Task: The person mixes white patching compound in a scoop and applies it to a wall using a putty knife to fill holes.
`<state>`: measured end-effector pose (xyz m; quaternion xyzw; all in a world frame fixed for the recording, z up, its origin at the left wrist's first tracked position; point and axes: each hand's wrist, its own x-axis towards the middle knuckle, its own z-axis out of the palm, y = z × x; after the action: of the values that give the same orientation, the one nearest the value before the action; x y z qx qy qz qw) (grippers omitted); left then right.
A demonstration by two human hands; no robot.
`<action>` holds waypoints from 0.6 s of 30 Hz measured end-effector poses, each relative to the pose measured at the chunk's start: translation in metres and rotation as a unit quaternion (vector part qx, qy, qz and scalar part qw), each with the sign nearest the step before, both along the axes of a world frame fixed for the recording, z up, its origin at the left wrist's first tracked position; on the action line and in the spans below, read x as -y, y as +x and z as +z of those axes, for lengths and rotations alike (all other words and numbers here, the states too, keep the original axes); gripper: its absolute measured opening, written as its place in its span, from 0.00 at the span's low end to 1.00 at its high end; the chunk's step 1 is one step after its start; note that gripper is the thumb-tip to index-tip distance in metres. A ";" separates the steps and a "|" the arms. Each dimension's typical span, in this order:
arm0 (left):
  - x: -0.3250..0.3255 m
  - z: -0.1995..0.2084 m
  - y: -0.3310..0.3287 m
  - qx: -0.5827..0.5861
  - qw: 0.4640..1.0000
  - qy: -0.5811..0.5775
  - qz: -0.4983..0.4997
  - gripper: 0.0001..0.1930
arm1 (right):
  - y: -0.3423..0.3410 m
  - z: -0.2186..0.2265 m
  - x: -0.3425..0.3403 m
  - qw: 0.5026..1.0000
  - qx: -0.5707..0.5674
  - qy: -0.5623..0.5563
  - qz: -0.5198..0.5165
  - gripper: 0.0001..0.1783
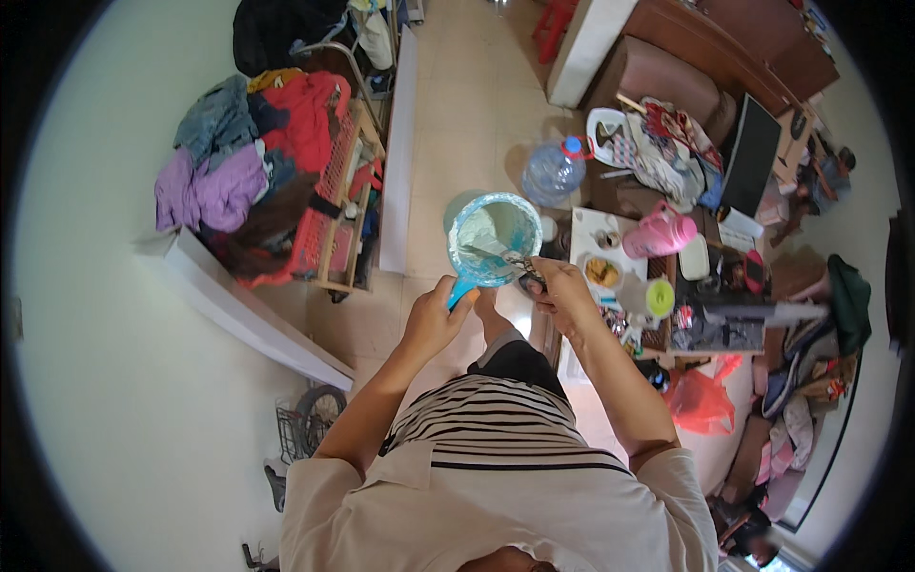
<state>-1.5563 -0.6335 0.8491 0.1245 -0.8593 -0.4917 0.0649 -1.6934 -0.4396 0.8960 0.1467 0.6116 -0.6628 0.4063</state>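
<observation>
In front of my body is a blue, round dipper [530,221] with a handle, its inside smeared with white paste [479,229]. My left hand [431,319] is closed round its blue handle [461,292]. On the other side, my right hand [564,296] grips the dark handle of a small scraper-like tool [519,262]. The tool's metal end reaches over the rim into the dipper and touches the paste; its exact shape is partly hidden by paste and fingers.
A large clear water bottle [553,173] stands on the tiled floor ahead. To the right, a low table [593,229] bears a pink flask [660,232], a food bowl and a green cup [659,297]. Clothes cover a rack [334,191] at left, behind a white low wall [257,305].
</observation>
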 end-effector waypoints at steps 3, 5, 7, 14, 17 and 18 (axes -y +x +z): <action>0.027 0.008 -0.080 0.032 0.999 -0.002 0.006 0.19 | -0.081 -0.033 0.028 0.959 -0.264 0.084 0.057 0.17; 0.050 0.020 -0.116 0.044 0.999 0.016 0.015 0.19 | -0.113 0.000 0.064 0.892 -0.413 0.153 0.103 0.21; 0.075 0.029 -0.169 0.046 0.999 0.017 0.022 0.18 | -0.158 0.014 0.090 0.804 -0.537 0.192 0.171 0.19; 0.156 0.034 -0.310 0.068 0.995 0.052 0.047 0.17 | -0.335 0.052 0.167 0.679 -0.614 0.240 0.323 0.16; 0.189 0.023 -0.391 0.046 0.995 0.081 0.036 0.17 | -0.401 0.044 0.211 0.661 -0.636 0.262 0.300 0.15; 0.202 0.019 -0.420 0.030 0.995 0.088 0.030 0.17 | -0.425 0.043 0.227 0.658 -0.636 0.262 0.306 0.15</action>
<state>-1.9760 -0.8355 0.8683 0.1699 -0.8103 -0.5592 0.0422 -2.1186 -0.6669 0.9388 -0.4059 0.8793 -0.2454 0.0425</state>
